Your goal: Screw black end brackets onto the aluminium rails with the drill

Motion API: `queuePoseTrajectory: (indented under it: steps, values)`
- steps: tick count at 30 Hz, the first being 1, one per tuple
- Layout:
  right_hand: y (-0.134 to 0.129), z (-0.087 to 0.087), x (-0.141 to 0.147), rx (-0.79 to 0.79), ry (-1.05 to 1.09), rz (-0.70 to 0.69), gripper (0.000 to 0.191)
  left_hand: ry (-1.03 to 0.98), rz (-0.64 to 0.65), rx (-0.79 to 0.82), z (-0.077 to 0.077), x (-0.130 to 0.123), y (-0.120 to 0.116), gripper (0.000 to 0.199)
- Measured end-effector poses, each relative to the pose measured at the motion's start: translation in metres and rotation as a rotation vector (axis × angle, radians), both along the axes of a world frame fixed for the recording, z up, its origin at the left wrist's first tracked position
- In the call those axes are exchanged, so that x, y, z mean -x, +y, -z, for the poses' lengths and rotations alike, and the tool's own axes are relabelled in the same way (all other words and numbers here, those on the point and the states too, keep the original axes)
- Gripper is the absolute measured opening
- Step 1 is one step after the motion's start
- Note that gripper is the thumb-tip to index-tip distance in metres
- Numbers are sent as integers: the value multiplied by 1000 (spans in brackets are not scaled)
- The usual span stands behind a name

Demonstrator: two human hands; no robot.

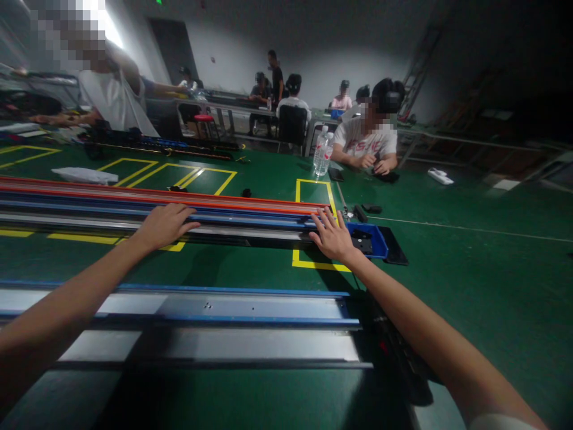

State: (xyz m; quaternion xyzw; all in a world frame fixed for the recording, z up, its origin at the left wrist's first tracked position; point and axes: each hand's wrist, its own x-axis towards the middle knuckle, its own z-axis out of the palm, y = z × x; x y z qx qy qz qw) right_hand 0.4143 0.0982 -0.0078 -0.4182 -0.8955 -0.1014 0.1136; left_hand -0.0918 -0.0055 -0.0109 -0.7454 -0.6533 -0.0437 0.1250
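Note:
Several long metal rails lie side by side across the green table: an orange-red rail (pixel 250 202) at the back, a blue rail (pixel 250 217) in the middle and a silver rail (pixel 250 230) in front. My left hand (pixel 165 227) rests palm down over the blue and silver ones, fingers stretched to the right. At their right ends my right hand (pixel 332 234) lies with its fingers spread. Neither hand is wrapped round anything. Nearer to me are a wide silver rail with blue edges (pixel 277 306) and a plain silver rail (pixel 286 346).
A blue tray (pixel 381 242) with black parts sits just right of my right hand. Behind are two water bottles (pixel 323 152), a white bag (pixel 85 175) and yellow tape outlines (pixel 313 181). A co-worker (pixel 364 137) handles something dark across the table.

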Motion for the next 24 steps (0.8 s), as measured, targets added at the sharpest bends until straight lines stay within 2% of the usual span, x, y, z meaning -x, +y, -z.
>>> queuePoseTrajectory:
  steps: [3,5,7,9,12,14,17,24]
  values:
    - [-22,-9,-1,19,75,24,69,-56,79,77,-5,4,-29,75]
    - [-45,-14,-5,114,125,-5,70,-113,114,152,-8,12,-54,74]
    - [-71,-17,-13,234,123,-75,73,-275,59,320,-9,23,-82,70]
    - [-97,-18,-23,342,106,-130,77,-350,-29,481,-8,37,-109,64]
    - [-125,-15,-36,475,54,-190,78,-398,-96,606,-2,59,-139,58]
    - [-135,-13,-41,530,17,-240,79,-432,-109,660,3,69,-150,54]
    - [-139,-12,-44,554,-18,-290,79,-449,-106,662,9,74,-154,50]
    - [-140,-16,-40,530,-40,-273,79,-432,-76,636,17,77,-154,46]
